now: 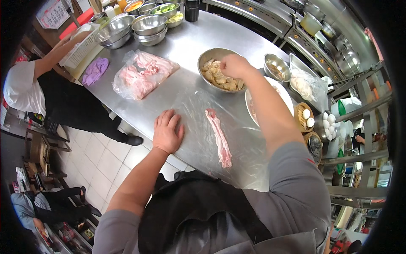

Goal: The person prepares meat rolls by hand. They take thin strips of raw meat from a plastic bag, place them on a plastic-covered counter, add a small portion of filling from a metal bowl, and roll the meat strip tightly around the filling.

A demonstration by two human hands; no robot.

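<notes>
My left hand (pixel 168 131) rests palm down on the steel worktable, holding nothing, its fingers slightly apart. A clear plastic sheet (pixel 193 127) covers the table in front of me. On it lies one long strip of raw fatty meat (pixel 219 139). My right hand (pixel 235 66) reaches over the far rim side of a steel bowl (pixel 203 79) of marinated raw meat pieces (pixel 219 76). Its fingers curl down at the meat; whether they grip a piece is hidden. Partly behind my right forearm stands a white bowl (pixel 288 98) with some meat in it.
A plastic bag of raw meat slices (pixel 142 74) and a purple cloth (pixel 95 71) lie at the left. Stacked steel bowls (pixel 149 27) stand beyond. To the right are a small steel bowl (pixel 276 65), a tray (pixel 320 89) and eggs (pixel 330 125). A co-worker (pixel 69 92) stands at the left.
</notes>
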